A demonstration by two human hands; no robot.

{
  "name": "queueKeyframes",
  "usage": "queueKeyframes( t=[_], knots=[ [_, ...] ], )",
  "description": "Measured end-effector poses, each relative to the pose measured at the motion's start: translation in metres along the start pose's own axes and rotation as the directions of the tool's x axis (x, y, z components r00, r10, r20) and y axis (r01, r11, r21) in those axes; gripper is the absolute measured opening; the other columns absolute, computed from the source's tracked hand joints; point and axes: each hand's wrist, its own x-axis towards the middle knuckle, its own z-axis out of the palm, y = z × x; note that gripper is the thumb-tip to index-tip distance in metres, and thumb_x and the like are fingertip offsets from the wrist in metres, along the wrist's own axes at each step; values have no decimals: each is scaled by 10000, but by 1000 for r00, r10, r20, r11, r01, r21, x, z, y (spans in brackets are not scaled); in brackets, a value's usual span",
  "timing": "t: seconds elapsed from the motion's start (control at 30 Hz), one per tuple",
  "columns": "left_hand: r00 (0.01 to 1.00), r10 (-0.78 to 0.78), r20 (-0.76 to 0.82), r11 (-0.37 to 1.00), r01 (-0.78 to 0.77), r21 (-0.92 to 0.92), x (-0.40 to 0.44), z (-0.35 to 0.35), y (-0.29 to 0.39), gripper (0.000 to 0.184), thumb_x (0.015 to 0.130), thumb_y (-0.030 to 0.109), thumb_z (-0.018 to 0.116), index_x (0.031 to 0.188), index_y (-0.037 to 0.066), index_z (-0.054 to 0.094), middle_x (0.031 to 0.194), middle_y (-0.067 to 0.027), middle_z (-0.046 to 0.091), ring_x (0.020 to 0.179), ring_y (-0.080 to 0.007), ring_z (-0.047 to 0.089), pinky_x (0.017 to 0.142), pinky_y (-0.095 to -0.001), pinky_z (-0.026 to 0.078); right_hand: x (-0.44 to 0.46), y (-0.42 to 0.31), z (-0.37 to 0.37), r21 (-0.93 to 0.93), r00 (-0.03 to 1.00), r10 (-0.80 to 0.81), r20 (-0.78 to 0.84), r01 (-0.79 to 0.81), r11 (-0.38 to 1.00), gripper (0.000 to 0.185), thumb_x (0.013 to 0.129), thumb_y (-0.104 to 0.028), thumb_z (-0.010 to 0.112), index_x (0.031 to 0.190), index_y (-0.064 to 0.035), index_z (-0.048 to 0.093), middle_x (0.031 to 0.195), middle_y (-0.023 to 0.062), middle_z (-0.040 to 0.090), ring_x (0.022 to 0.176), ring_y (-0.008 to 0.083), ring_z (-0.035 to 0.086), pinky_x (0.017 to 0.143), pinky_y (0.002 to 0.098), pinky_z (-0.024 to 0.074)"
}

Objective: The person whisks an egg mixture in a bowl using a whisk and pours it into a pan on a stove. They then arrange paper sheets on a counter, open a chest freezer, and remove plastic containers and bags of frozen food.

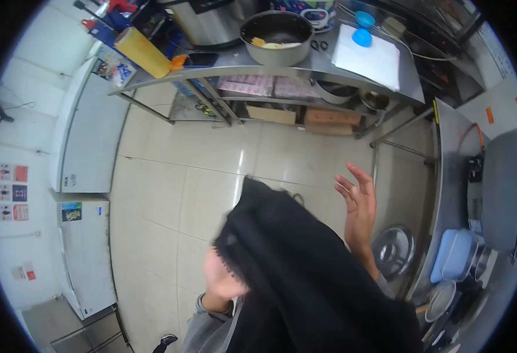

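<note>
A large piece of black cloth (305, 253) fills the lower middle of the view, bunched and raised above the floor, with a jagged-looking edge on its left side. My left hand (223, 276) is against that left edge, blurred, with its fingers hidden by the cloth. To the right of the cloth, my right hand (359, 203) is lifted with its fingers apart and nothing in them. Its wrist passes close beside the cloth. Grey sleeves show at both forearms.
Ahead stands a steel table (229, 62) with a pot (277, 56), a yellow roll (142, 52) and white paper (365, 59). A right-hand counter (441, 194) bears a blue container (451, 254). White freezers (85, 253) line the left. A round metal piece (394, 252) is low at right.
</note>
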Motion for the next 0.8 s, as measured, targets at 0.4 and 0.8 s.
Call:
queueKeyframes(
  t=[0.4,0.8],
  knots=[
    [987,153,45,711,-78,-698,166,-67,-32,263,883,278,424,910,41,533,832,-77,565,675,-218,559,636,-345,445,114,127,-21,-115,919,394,1,-391,913,172,845,-202,563,824,-36,525,613,15,529,589,97,528,597,229,447],
    [886,-26,463,896,226,-382,157,-93,-136,583,873,315,470,1267,-81,307,1297,-310,288,1251,-434,237,968,-604,190,354,140,62,-205,875,395,-279,-456,866,578,774,-395,591,1140,-101,254,1097,170,425,805,321,588,595,384,531]
  ],
)
